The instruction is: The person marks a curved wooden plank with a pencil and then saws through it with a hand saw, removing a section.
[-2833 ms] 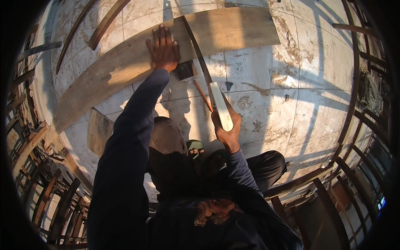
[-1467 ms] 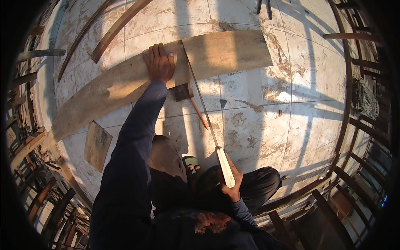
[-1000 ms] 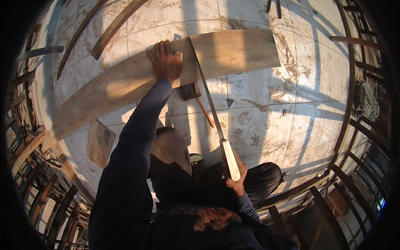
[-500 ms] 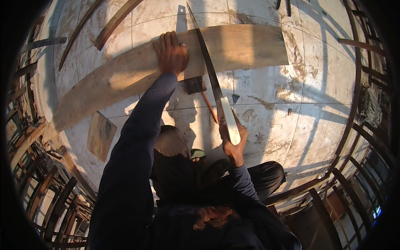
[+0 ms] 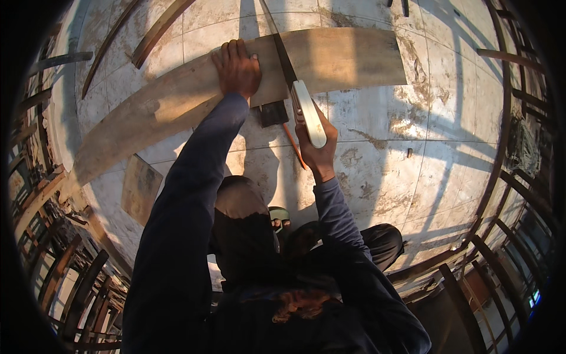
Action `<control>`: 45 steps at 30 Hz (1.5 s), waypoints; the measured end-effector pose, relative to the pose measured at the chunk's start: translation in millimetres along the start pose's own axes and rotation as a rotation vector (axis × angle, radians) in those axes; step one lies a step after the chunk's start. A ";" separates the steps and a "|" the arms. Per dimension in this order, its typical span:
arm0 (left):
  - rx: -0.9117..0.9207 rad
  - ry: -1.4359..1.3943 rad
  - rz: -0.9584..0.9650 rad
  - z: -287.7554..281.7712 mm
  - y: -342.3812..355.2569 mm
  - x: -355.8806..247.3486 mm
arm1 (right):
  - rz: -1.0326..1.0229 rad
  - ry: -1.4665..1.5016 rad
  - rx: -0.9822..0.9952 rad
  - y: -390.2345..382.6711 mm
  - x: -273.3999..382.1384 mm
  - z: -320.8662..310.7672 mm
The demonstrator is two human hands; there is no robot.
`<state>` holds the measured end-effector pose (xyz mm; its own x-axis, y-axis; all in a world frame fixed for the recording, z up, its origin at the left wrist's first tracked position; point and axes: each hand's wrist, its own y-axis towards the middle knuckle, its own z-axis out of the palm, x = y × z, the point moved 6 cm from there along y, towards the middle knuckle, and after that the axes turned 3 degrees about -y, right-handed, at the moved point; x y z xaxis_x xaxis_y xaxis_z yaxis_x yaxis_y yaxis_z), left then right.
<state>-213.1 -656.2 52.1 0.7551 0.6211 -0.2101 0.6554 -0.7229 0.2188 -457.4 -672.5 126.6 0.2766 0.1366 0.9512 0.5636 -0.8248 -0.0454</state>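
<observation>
text: none legible | saw handle [image 5: 310,115], toward 1 o'clock of centre: no readable lettering | wooden board [image 5: 269,76], 12 o'clock: no readable label or number | signs: none readable

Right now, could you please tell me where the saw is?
In the head view, the saw crosses the long board just right of the left hand, its pale handle held by the right hand.

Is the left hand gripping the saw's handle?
No, the right hand holds the saw; the left hand lies on the board.
</observation>
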 end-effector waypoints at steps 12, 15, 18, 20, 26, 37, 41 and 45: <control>-0.015 0.028 0.013 7.0 -13.3 -1.8 | 0.044 0.007 0.040 -18.9 5.7 0.1; -0.040 0.057 0.037 8.7 -14.3 19.2 | 0.168 -0.027 -0.022 -45.4 -0.1 -1.5; -0.050 0.059 0.022 1.9 -20.0 31.1 | 0.359 -0.059 0.052 -188.1 17.4 -62.1; -0.088 0.066 0.035 -3.6 -13.5 24.7 | 0.375 -0.132 0.098 -206.2 40.2 -85.7; -0.092 0.001 0.033 0.2 4.3 6.9 | -0.022 0.010 0.001 4.7 -3.0 6.8; -0.081 0.019 0.045 2.4 -11.3 4.8 | 0.293 -0.129 0.078 -61.5 -11.7 -16.5; -0.003 0.023 0.015 5.0 -13.5 21.3 | 0.216 -0.031 0.049 -46.8 -14.1 2.4; -0.031 0.050 0.004 -1.5 -21.2 34.5 | 0.384 -0.028 0.156 -213.8 22.3 -70.9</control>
<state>-200.9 -618.9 41.7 0.7570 0.6330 -0.1618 0.6520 -0.7160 0.2493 -626.9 -532.0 179.1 0.5096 -0.1480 0.8476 0.5258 -0.7262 -0.4429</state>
